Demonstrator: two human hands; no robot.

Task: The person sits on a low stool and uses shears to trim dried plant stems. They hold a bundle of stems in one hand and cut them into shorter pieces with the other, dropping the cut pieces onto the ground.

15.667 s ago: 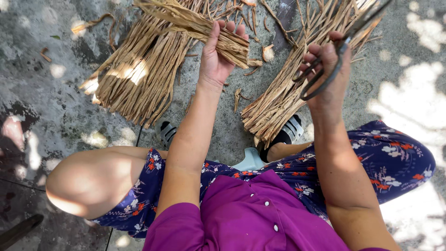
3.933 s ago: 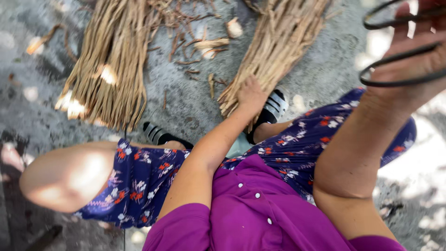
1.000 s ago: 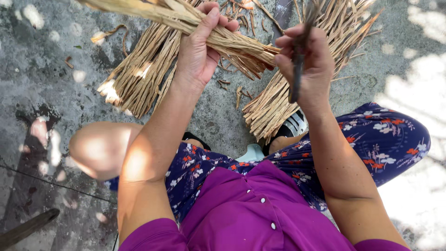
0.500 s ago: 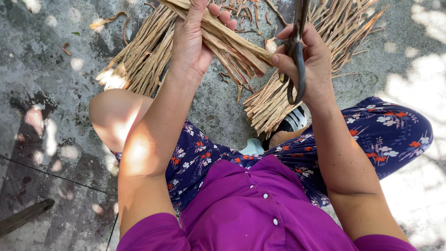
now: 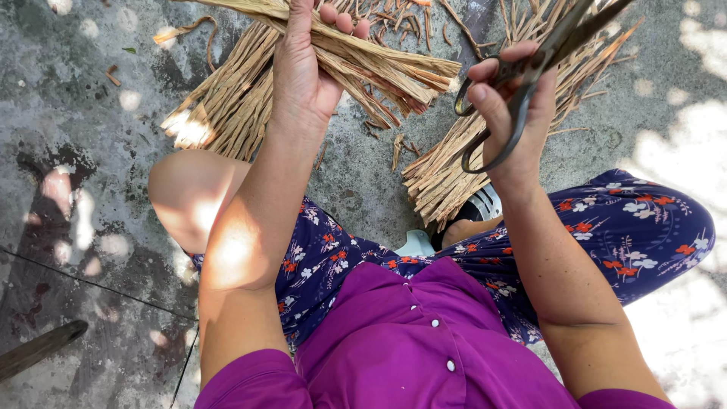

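Dry straw piles beneath bundle, scissors.

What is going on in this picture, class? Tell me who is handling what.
A seated person holds a bundle of dried straw-like strips up in the left hand, cut ends pointing right. The right hand grips dark scissors through the handle loops, just beside those ends and not touching them. Two piles of the same strips lie on the concrete ground, with short offcuts scattered between them.

Tan dried-strip bundle held up slanting, cut ends toward dark scissors raised beside it
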